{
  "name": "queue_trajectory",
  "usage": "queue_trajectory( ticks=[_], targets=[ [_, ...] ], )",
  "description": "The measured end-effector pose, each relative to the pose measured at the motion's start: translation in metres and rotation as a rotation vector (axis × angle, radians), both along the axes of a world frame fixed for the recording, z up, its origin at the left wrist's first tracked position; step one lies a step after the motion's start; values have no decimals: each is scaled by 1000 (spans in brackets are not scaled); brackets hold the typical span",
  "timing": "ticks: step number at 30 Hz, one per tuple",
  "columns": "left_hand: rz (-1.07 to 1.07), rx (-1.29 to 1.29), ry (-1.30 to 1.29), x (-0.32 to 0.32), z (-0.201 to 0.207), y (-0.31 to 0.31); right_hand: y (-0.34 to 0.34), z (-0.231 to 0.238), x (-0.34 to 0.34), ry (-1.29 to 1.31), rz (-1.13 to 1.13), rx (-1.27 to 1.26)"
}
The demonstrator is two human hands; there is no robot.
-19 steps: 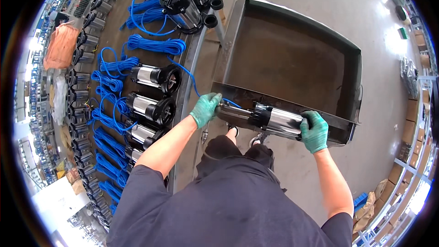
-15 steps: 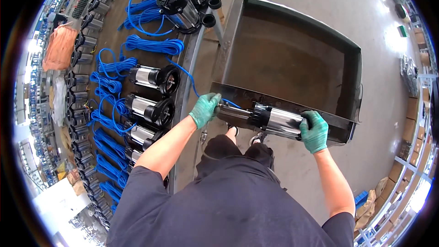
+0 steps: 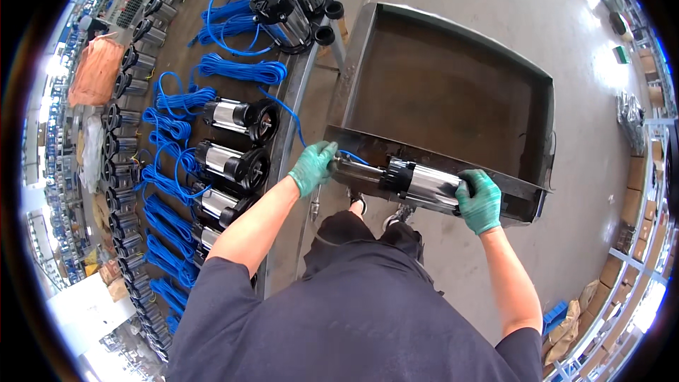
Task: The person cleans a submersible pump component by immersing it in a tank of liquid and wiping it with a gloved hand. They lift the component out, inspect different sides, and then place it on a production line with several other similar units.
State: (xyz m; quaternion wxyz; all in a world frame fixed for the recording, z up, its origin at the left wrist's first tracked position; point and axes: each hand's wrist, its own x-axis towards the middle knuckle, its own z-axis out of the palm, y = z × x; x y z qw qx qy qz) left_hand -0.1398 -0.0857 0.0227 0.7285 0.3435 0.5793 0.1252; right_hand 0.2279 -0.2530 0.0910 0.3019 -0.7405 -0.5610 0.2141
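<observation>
A silver pump motor (image 3: 433, 185) with a black ribbed end lies lengthwise on the narrow ledge (image 3: 520, 205) at the near side of a metal tank. My right hand (image 3: 481, 201), in a green glove, is closed round the motor's right end. Against its left end sits a slim grey metal cylinder (image 3: 359, 172). My left hand (image 3: 312, 168), gloved in green too, has its fingers curled at the cylinder's far left end; the exact grip is partly hidden. A blue cable (image 3: 296, 119) passes by my left hand and runs along the cylinder to the motor.
The wide tank (image 3: 453, 85) holds murky brown liquid. On the left, a bench with a metal edge (image 3: 300, 74) carries several motors (image 3: 233, 117), coiled blue cables (image 3: 240, 67) and upright pumps (image 3: 283, 18). Shelving with cardboard boxes (image 3: 636, 170) stands at the far right.
The view has shifted slightly, moving the tank's right side a little left in the picture. Both hands keep their holds, and the motor stays on the ledge.
</observation>
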Motion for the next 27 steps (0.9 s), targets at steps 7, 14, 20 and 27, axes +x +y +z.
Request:
queue_trajectory(
  ticks=[7, 14, 20, 27],
  targets=[
    [508, 80, -342, 12, 47, 7, -12, 30, -26, -295, 204, 186],
    [318, -52, -749, 194, 117, -49, -46, 43, -63, 504, 34, -312],
    [-100, 752, -217, 186, 90, -80, -159, 20, 74, 292, -308, -292],
    [55, 866, 167, 27, 2, -47, -268, -76, 224, 63, -634, -434]
  ],
)
